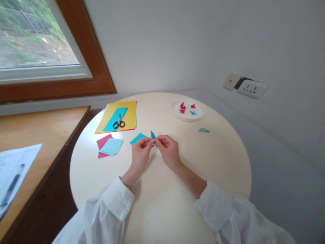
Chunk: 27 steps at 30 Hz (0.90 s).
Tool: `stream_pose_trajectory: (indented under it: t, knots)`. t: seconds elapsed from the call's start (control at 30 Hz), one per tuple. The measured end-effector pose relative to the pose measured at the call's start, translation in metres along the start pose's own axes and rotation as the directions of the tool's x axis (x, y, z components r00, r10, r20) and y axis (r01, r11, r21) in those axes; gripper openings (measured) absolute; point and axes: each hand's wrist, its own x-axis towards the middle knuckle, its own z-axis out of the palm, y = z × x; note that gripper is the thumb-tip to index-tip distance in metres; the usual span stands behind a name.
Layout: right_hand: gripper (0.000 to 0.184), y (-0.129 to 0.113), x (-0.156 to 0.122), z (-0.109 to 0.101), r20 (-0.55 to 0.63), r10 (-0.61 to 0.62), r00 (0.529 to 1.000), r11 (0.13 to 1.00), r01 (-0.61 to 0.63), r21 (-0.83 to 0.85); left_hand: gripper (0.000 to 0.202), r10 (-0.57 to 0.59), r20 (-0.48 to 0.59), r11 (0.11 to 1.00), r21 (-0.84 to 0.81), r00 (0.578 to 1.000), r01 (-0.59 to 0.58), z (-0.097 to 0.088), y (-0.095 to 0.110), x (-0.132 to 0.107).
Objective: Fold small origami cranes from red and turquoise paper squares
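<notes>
Between my two hands, above the middle of the round table, is a small folded blue paper piece (152,134), narrow and pointed at its top. My left hand (141,150) pinches it from the left with thumb and fingers. From the right, my right hand (168,149) pinches it too, the thumbs almost meeting. My fingers cover its middle part. A flat blue paper square (138,138) lies just behind my left hand, partly hidden by it. To the left, pale blue paper squares (113,146) overlap dark pink ones (104,141).
Black-handled scissors (118,122) rest on a blue sheet (109,124) over yellow paper (130,115). A white plate (175,113) at the back right holds several small red and blue folded papers. A curled blue strip (203,130) lies nearer. A wooden desk (63,122) stands left.
</notes>
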Motion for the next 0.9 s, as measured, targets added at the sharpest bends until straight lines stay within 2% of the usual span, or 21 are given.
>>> stream_pose_trajectory:
  t: [0.17, 0.4, 0.47, 0.57, 0.63, 0.73, 0.9]
  knots:
    - [0.012, 0.000, -0.001, 0.001, -0.009, 0.064, 0.998, 0.996, -0.064, 0.068, 0.011, 0.017, -0.010, 1.000, 0.022, 1.000, -0.017, -0.001, -0.002, 0.001]
    - [0.017, 0.001, 0.003, 0.001, -0.025, 0.199, 0.980, 0.956, -0.189, 0.224, 0.018, -0.011, -0.020, 0.995, -0.096, 1.000, 0.009, 0.000, -0.002, 0.001]
    - [0.023, 0.003, 0.005, -0.002, 0.004, 0.243, 0.970, 0.940, -0.236, 0.245, 0.020, -0.002, -0.016, 0.997, -0.083, 1.000, 0.001, -0.001, -0.001, 0.002]
    - [0.035, 0.007, 0.007, -0.007, 0.109, 0.321, 0.941, 0.913, -0.338, 0.229, 0.022, 0.027, 0.006, 0.999, -0.031, 1.000, -0.026, -0.005, -0.001, 0.003]
    - [0.033, 0.010, 0.008, -0.010, 0.180, 0.351, 0.919, 0.902, -0.384, 0.200, 0.024, 0.053, 0.030, 0.999, 0.000, 0.998, -0.053, -0.007, -0.001, 0.005]
    - [0.022, 0.013, 0.009, -0.012, 0.212, 0.319, 0.924, 0.922, -0.355, 0.157, 0.026, 0.045, 0.062, 0.999, 0.021, 0.997, -0.046, -0.009, -0.002, 0.007]
    - [0.016, 0.015, 0.009, -0.012, 0.168, 0.220, 0.961, 0.968, -0.237, 0.087, 0.020, -0.052, 0.109, 0.996, 0.074, 0.993, 0.044, -0.011, -0.007, 0.009]
